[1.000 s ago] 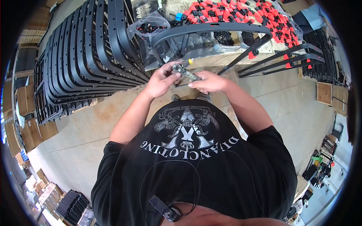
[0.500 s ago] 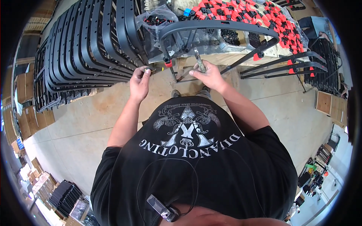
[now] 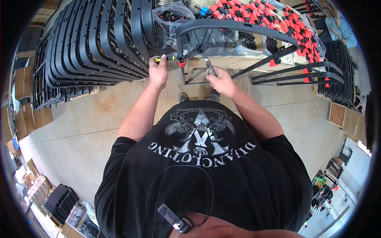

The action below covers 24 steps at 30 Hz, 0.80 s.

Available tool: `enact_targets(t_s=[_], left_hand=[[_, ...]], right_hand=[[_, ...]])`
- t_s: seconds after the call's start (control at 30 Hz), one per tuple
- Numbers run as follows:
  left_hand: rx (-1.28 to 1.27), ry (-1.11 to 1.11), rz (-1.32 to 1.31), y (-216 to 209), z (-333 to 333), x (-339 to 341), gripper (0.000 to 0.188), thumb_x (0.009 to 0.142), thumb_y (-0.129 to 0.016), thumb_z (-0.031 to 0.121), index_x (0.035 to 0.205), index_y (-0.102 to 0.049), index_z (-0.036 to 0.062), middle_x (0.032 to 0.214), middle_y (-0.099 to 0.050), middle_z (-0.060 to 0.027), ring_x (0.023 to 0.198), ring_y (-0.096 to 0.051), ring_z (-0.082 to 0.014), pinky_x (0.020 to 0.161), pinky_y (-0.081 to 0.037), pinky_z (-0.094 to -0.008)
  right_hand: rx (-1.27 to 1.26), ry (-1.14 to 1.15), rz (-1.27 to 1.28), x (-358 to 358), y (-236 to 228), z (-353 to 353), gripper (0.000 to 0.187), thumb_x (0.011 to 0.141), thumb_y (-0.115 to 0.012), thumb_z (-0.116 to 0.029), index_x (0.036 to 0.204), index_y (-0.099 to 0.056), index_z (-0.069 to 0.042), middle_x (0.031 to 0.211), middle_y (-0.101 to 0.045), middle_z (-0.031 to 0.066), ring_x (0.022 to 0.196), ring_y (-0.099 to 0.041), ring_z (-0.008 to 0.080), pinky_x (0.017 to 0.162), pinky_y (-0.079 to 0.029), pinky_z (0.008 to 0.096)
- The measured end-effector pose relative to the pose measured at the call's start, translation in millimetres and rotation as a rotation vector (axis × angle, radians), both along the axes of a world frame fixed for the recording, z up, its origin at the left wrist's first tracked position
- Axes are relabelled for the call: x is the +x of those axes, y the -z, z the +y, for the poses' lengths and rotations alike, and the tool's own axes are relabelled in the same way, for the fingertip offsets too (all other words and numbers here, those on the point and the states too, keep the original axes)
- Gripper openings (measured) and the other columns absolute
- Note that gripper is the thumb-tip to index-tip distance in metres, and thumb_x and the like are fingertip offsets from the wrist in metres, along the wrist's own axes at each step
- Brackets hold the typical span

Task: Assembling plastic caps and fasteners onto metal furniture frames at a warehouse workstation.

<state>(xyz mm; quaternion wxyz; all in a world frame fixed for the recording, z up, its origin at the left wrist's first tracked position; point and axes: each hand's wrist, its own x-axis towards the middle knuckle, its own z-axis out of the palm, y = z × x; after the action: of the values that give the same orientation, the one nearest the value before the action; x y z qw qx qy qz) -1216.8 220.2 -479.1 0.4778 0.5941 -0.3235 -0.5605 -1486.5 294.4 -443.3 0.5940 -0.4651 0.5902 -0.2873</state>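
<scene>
My left hand [image 3: 158, 72] is closed around a yellow-and-black piece [image 3: 170, 58], which points toward a red clip [image 3: 181, 62] on the leg of a dark grey tubular frame [image 3: 238, 25]. Whether the piece touches the clip I cannot tell. A thin metal rod [image 3: 166, 93] shows below that hand; its upper end is hidden. My right hand [image 3: 220, 81] grips a slim, worn metal tool [image 3: 210, 66] pointing up and away from me, inside the frame's opening. The tool's exact kind is unclear. Another red clip [image 3: 274, 62] sits on the frame's right leg.
A row of dark curved frames [image 3: 107, 39] stands close on my left. Behind the frame is a workbench [image 3: 218, 62] with a heap of red-and-black clips [image 3: 254, 14], a plastic bag [image 3: 172, 16] and small black parts [image 3: 247, 40]. More frames [image 3: 301, 73] stand right; another person [image 3: 337, 31] is beyond.
My left hand has risen toward the red clip and closed around the yellow-and-black piece. My right hand has turned the metal tool slightly. The view has shifted a little.
</scene>
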Motion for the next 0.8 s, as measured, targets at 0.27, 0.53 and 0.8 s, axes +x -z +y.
enact_targets(t_s=[0.27,0.53,0.8], left_hand=[[0.068,0.013,0.178,-7.9,8.9,-2.1,0.028,0.104,-0.06,0.027,0.115,-0.044,0.0068,0.079,-0.052,-0.0004,0.058,-0.045,-0.007,0.048,-0.037,-0.0237],[0.119,0.025,0.298,-4.5,4.5,1.5,0.024,0.104,-0.059,0.025,0.113,-0.043,0.0095,0.081,-0.051,-0.0014,0.059,-0.043,-0.0084,0.05,-0.036,-0.0248],[-0.011,-0.013,0.158,6.3,10.4,-2.4,0.023,0.103,-0.061,0.022,0.117,-0.047,0.009,0.089,-0.058,-0.0018,0.073,-0.052,-0.0094,0.064,-0.042,-0.0235]], right_hand=[[0.022,0.025,0.065,-1.8,8.1,11.5,0.014,0.09,-0.058,-0.012,0.1,-0.061,-0.002,0.074,-0.06,0.0027,0.065,-0.057,0.0129,0.061,-0.047,0.0305],[0.088,0.019,0.114,1.9,1.4,14.4,0.017,0.09,-0.059,-0.016,0.098,-0.064,-0.002,0.074,-0.064,0.0052,0.064,-0.059,0.0142,0.06,-0.048,0.0328],[0.011,0.04,0.106,23.7,12.4,-16.1,0.022,0.09,-0.061,-0.018,0.105,-0.063,-0.002,0.08,-0.065,0.009,0.066,-0.061,0.017,0.063,-0.049,0.0342]])
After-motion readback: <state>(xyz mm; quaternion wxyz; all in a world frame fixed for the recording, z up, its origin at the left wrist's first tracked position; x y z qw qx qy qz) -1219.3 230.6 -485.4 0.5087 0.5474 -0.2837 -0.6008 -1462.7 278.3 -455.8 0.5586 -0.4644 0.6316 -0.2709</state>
